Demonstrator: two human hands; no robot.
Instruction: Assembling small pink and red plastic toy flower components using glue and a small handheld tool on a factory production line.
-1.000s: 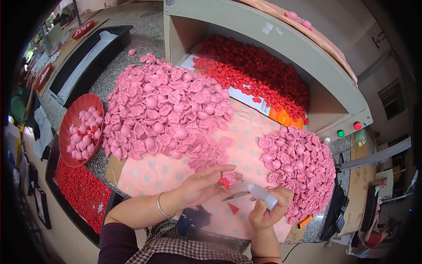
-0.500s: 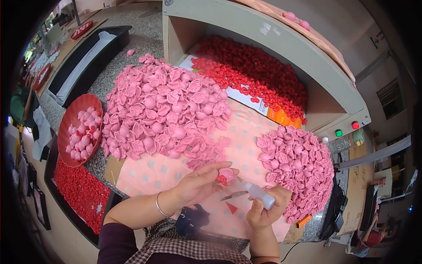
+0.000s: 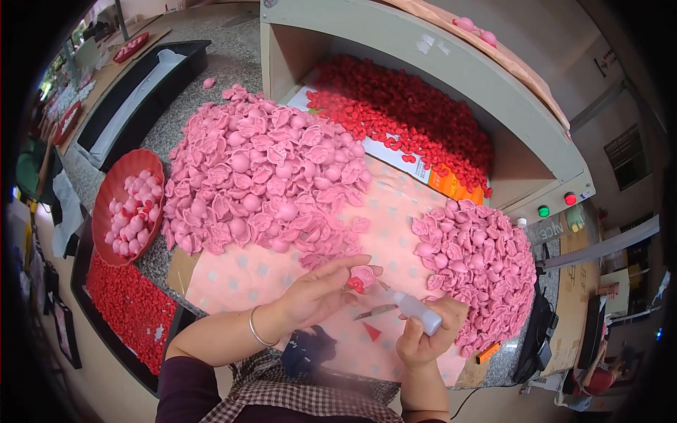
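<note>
My left hand (image 3: 321, 292) pinches a small pink shell-shaped piece (image 3: 363, 273) with a little red piece (image 3: 355, 284) against it, held over the pink dotted cloth (image 3: 247, 275). My right hand (image 3: 423, 335) grips a small white squeeze bottle (image 3: 417, 312) whose thin nozzle points at the held piece. A big heap of pink pieces (image 3: 261, 176) lies beyond my left hand. A smaller heap of pink pieces (image 3: 476, 261) lies to the right of my right hand. On the cloth between my hands lie a small metal tool (image 3: 374, 311) and a red triangular bit (image 3: 371, 331).
A red bowl (image 3: 106, 190) with pink pieces stands at the left. Below it a black tray (image 3: 84, 303) holds small red pieces. A grey box-shaped machine (image 3: 437, 63) behind holds a bed of red pieces (image 3: 416, 116); red and green buttons (image 3: 557, 204) sit on its right.
The hands stay almost in place. My left hand has turned the pink piece slightly toward the bottle's nozzle; the heaps are unchanged.
</note>
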